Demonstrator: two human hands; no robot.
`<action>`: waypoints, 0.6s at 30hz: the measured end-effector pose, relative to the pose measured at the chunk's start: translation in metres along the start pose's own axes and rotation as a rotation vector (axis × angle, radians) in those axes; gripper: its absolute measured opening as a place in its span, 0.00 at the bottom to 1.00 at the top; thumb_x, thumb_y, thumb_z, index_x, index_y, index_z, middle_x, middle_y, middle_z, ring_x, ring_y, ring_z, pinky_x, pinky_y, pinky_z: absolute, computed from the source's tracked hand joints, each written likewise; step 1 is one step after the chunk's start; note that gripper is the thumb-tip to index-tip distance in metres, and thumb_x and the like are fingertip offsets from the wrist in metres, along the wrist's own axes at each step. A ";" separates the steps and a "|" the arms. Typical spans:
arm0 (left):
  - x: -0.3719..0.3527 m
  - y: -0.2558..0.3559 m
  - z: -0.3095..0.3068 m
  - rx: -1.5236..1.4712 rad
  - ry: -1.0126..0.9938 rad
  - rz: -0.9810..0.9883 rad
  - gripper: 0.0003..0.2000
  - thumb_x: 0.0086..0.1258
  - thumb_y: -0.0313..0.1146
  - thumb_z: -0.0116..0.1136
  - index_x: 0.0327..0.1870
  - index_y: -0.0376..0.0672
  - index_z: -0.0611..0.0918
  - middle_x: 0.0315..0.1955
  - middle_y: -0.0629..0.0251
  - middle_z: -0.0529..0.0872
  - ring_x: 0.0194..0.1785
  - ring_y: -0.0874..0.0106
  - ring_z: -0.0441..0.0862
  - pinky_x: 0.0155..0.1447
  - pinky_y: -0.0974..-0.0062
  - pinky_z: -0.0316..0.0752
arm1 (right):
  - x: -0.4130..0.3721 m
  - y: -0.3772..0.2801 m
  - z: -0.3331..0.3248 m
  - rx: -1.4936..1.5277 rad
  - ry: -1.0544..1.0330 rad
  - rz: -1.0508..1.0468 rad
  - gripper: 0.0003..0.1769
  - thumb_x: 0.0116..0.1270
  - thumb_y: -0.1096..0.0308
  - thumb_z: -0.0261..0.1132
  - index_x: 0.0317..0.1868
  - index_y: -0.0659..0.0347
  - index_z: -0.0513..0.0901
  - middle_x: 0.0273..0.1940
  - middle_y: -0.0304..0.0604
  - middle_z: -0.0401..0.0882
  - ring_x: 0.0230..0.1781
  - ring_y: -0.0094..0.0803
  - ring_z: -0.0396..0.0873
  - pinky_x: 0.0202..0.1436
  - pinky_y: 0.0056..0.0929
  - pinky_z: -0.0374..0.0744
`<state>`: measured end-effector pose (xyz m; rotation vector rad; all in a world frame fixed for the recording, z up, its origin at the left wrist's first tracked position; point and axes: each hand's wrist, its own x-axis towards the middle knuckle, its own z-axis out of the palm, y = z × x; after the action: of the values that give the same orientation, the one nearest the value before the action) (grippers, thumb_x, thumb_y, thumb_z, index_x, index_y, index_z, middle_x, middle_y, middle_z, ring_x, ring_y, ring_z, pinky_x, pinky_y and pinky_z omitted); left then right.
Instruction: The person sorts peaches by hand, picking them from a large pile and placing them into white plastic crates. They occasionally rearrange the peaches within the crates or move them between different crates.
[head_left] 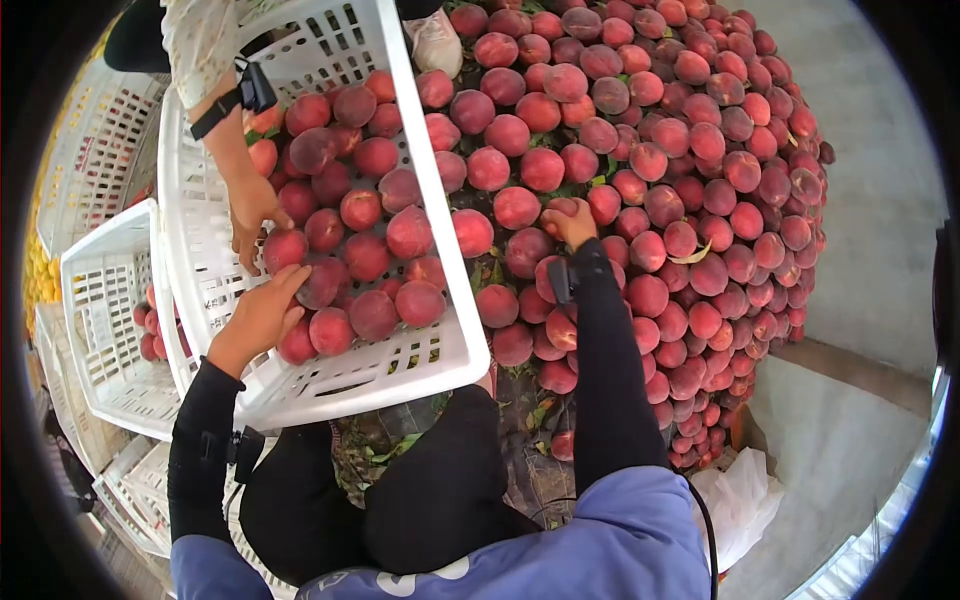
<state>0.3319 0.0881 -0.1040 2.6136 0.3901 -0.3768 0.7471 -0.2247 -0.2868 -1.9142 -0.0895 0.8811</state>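
Observation:
A white slotted crate (440, 180) holds a layer of red peaches (373, 315). My left hand (262, 318) reaches over its near left side, fingers spread and touching a peach inside. To the right of the crate, my right hand (570, 224) has its fingers wrapped round a peach (562, 207) at the near edge of a large peach pile (690, 190). A co-worker's hand (253, 212) is inside the crate, just beyond my left hand, close to a peach.
More white crates (115, 310) stand at the left, some with peaches inside. A white plastic bag (740, 505) lies at the lower right, and a small bag (436, 45) sits beyond the crate. Leaves lie on the dark ground (515, 440).

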 end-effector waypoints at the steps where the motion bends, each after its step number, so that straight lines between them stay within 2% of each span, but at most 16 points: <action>1: 0.003 0.000 -0.003 -0.012 -0.041 -0.007 0.31 0.60 0.28 0.60 0.67 0.42 0.68 0.61 0.49 0.73 0.55 0.50 0.78 0.57 0.59 0.75 | -0.005 -0.011 -0.008 0.157 -0.152 -0.009 0.21 0.62 0.65 0.67 0.55 0.56 0.75 0.45 0.43 0.80 0.44 0.31 0.81 0.39 0.29 0.81; 2: 0.004 -0.001 -0.006 -0.027 -0.083 -0.019 0.31 0.60 0.28 0.61 0.67 0.42 0.68 0.61 0.49 0.74 0.56 0.50 0.78 0.57 0.59 0.75 | -0.033 -0.031 -0.005 0.230 0.001 -0.065 0.22 0.61 0.59 0.70 0.53 0.55 0.77 0.44 0.38 0.81 0.44 0.28 0.80 0.39 0.30 0.80; 3: 0.004 -0.002 -0.004 0.010 -0.041 0.013 0.29 0.59 0.28 0.60 0.65 0.42 0.70 0.59 0.50 0.75 0.53 0.50 0.79 0.55 0.58 0.76 | -0.052 -0.044 -0.008 0.368 -0.017 -0.100 0.19 0.63 0.58 0.68 0.53 0.53 0.78 0.49 0.36 0.79 0.50 0.28 0.78 0.47 0.31 0.79; 4: 0.006 -0.002 -0.003 0.005 -0.036 -0.021 0.29 0.59 0.28 0.60 0.65 0.42 0.70 0.59 0.50 0.75 0.53 0.50 0.79 0.55 0.58 0.76 | -0.063 -0.046 -0.018 0.051 -0.160 -0.647 0.21 0.67 0.58 0.64 0.59 0.50 0.74 0.55 0.37 0.75 0.57 0.30 0.74 0.54 0.35 0.77; 5: 0.008 -0.002 -0.005 -0.018 -0.068 -0.022 0.29 0.59 0.29 0.59 0.65 0.42 0.70 0.59 0.51 0.76 0.54 0.50 0.79 0.55 0.58 0.76 | -0.092 -0.078 -0.014 0.592 -0.226 -0.238 0.22 0.72 0.56 0.58 0.62 0.52 0.72 0.61 0.41 0.70 0.63 0.35 0.69 0.64 0.44 0.70; 7: 0.008 -0.005 -0.003 -0.024 -0.087 -0.019 0.27 0.59 0.30 0.59 0.63 0.41 0.71 0.57 0.54 0.77 0.53 0.50 0.79 0.53 0.57 0.77 | -0.136 -0.125 -0.003 0.733 -0.309 -0.334 0.27 0.70 0.52 0.59 0.64 0.57 0.69 0.58 0.43 0.74 0.56 0.37 0.75 0.57 0.41 0.76; 8: 0.009 -0.008 0.000 -0.009 -0.073 -0.006 0.27 0.58 0.30 0.59 0.62 0.41 0.71 0.54 0.55 0.78 0.51 0.50 0.80 0.51 0.57 0.77 | -0.150 -0.140 0.001 0.788 -0.270 -0.288 0.31 0.69 0.49 0.60 0.65 0.59 0.68 0.57 0.46 0.75 0.52 0.38 0.78 0.55 0.41 0.78; 10: 0.011 -0.007 0.002 0.008 -0.084 -0.048 0.26 0.58 0.29 0.59 0.61 0.41 0.72 0.52 0.55 0.79 0.50 0.51 0.80 0.50 0.57 0.77 | -0.193 -0.191 0.025 0.725 -0.592 -0.393 0.34 0.68 0.48 0.60 0.67 0.60 0.66 0.58 0.48 0.74 0.54 0.39 0.78 0.55 0.41 0.79; 11: 0.011 -0.008 0.003 0.024 -0.103 -0.056 0.25 0.59 0.29 0.58 0.61 0.42 0.72 0.51 0.56 0.79 0.49 0.52 0.81 0.49 0.57 0.78 | -0.207 -0.208 0.042 0.716 -0.612 -0.392 0.34 0.68 0.48 0.60 0.67 0.60 0.66 0.58 0.48 0.74 0.54 0.39 0.78 0.55 0.41 0.79; 13: 0.009 -0.011 0.005 0.016 -0.078 -0.039 0.25 0.59 0.28 0.58 0.61 0.42 0.73 0.50 0.56 0.79 0.48 0.52 0.81 0.49 0.57 0.78 | -0.234 -0.234 0.083 0.574 -0.692 -0.230 0.29 0.68 0.55 0.59 0.64 0.63 0.68 0.58 0.43 0.73 0.59 0.33 0.74 0.64 0.36 0.71; 14: 0.010 -0.015 0.008 0.015 -0.065 -0.008 0.25 0.59 0.28 0.58 0.61 0.42 0.73 0.49 0.56 0.79 0.48 0.53 0.81 0.48 0.57 0.77 | -0.238 -0.246 0.111 0.454 -0.801 -0.241 0.28 0.68 0.57 0.60 0.63 0.62 0.69 0.56 0.42 0.74 0.58 0.31 0.74 0.64 0.32 0.71; 15: 0.010 -0.019 0.013 0.007 -0.039 -0.003 0.24 0.58 0.28 0.58 0.59 0.43 0.75 0.47 0.56 0.80 0.47 0.53 0.82 0.48 0.57 0.77 | -0.242 -0.255 0.136 0.304 -0.790 -0.150 0.27 0.66 0.58 0.63 0.62 0.61 0.70 0.55 0.40 0.74 0.57 0.29 0.74 0.63 0.29 0.71; 16: 0.010 -0.021 0.017 -0.006 -0.027 -0.004 0.24 0.58 0.28 0.58 0.59 0.43 0.75 0.47 0.56 0.80 0.47 0.53 0.82 0.48 0.57 0.77 | -0.234 -0.251 0.160 0.118 -0.812 -0.199 0.27 0.65 0.59 0.66 0.61 0.60 0.71 0.54 0.39 0.74 0.57 0.26 0.73 0.60 0.27 0.72; 18: 0.011 -0.023 0.019 -0.047 0.007 -0.004 0.21 0.58 0.29 0.59 0.56 0.42 0.77 0.45 0.56 0.82 0.46 0.53 0.82 0.47 0.57 0.77 | -0.216 -0.240 0.203 -0.359 -0.709 -0.265 0.35 0.59 0.54 0.70 0.62 0.62 0.70 0.56 0.47 0.75 0.57 0.34 0.75 0.59 0.32 0.74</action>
<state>0.3312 0.1006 -0.1331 2.5696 0.4022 -0.3554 0.5371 -0.0400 -0.0278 -1.7569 -0.9557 1.3844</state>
